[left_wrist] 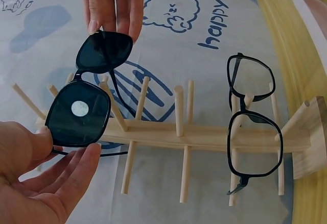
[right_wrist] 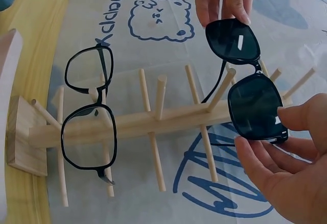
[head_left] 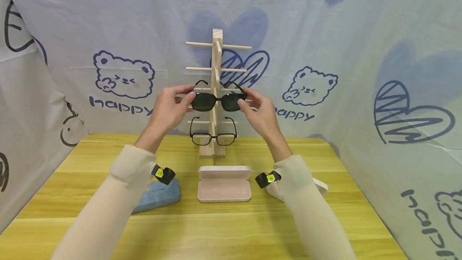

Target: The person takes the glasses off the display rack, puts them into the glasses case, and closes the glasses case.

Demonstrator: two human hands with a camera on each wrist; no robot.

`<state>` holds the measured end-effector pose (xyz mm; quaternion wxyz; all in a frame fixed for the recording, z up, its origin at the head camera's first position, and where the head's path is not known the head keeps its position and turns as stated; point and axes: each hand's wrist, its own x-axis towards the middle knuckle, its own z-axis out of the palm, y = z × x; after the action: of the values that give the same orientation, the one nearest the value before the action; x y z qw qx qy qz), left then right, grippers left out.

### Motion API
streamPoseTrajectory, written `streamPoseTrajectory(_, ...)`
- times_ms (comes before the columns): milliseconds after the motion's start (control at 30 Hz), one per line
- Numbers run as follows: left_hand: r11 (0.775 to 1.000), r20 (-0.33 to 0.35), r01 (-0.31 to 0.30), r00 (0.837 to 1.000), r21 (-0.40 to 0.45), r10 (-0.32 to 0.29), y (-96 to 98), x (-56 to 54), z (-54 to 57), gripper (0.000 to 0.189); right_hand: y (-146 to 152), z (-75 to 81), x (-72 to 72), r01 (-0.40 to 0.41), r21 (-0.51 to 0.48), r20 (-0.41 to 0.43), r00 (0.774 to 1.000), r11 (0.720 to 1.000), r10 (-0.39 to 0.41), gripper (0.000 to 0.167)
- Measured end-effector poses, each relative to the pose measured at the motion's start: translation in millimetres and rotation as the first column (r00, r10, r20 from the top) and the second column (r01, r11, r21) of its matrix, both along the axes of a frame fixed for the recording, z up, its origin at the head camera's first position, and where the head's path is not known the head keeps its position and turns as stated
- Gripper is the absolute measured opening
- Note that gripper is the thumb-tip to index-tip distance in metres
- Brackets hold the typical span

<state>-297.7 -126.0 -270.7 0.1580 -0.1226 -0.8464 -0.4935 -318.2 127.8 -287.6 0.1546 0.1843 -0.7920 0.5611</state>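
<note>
Dark-lensed black sunglasses (head_left: 203, 102) are held in front of a wooden glasses stand (head_left: 217, 57), temples toward the stand. My left hand (head_left: 169, 106) pinches one outer end of the frame between thumb and fingers. At the other end my right hand (head_left: 260, 112) pinches the frame the same way. Both wrist views show the sunglasses (left_wrist: 82, 114) (right_wrist: 255, 106) gripped at their two ends, near the upper pegs. A pair of clear black-rimmed glasses (head_left: 213, 139) hangs on the lowest pegs; in the left wrist view these glasses (left_wrist: 255, 172) sit apart from both hands.
An open pale pink glasses case (head_left: 224, 191) lies before the stand on the wooden table (head_left: 223, 232). Under the left forearm is a blue case (head_left: 162, 195); a white case (head_left: 320, 187) is partly hidden by the right sleeve. A printed cloth (head_left: 173, 23) hangs behind.
</note>
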Motion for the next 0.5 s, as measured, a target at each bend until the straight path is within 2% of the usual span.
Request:
streamPoseTrajectory(233,1.0,-0.035,0.008,0.999,0.009,-0.008,-0.5,10.5,-2.6,0.04,-0.2,-6.0,8.5,0.004,-0.046,-0.039,0.999,0.999,-0.006,0.047)
streamPoseTrajectory(500,0.995,-0.093,0.056,0.995,0.077,-0.048,-4.3,25.7,-9.4,0.038,-3.0,-13.6,21.8,-0.004,-0.089,-0.12,0.993,0.996,-0.007,0.047)
